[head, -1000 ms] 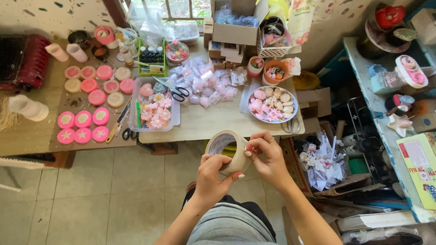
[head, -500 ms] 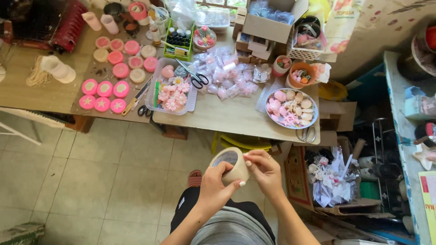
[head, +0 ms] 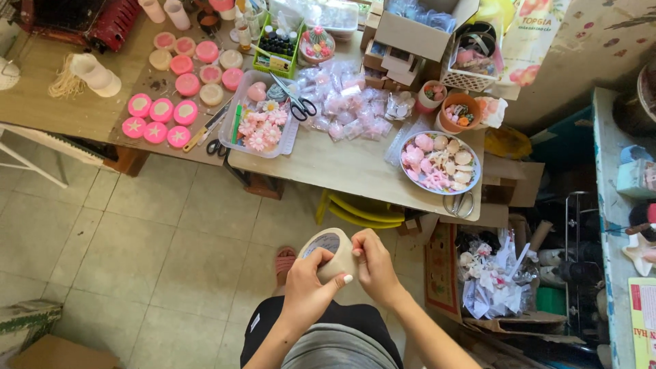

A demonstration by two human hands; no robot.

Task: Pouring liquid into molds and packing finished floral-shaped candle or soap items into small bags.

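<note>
A roll of clear packing tape [head: 326,247] is held in front of my body, above the tiled floor. My left hand [head: 307,290] wraps around the roll from below, thumb on its outer face. At the roll's right edge my right hand [head: 372,263] pinches with its fingertips; whether a loose tape end is lifted I cannot tell. Beyond the hands stands a wooden table [head: 342,167] with a round plate [head: 473,179] of pink and cream soap-like pieces, and a clear tray [head: 285,146] of pink flower shapes.
Scissors [head: 298,104] lie on small clear packets at the table's middle. Round pink and cream discs [head: 157,113] cover the left table. Cardboard boxes [head: 410,34] stand at the back, a yellow stool [head: 362,210] sits under the table, and a box of paper scraps [head: 488,280] is on my right.
The view has shifted back and left, so the table sits farther up the picture. Both hands stay on the tape roll, my right fingers still working at its edge.
</note>
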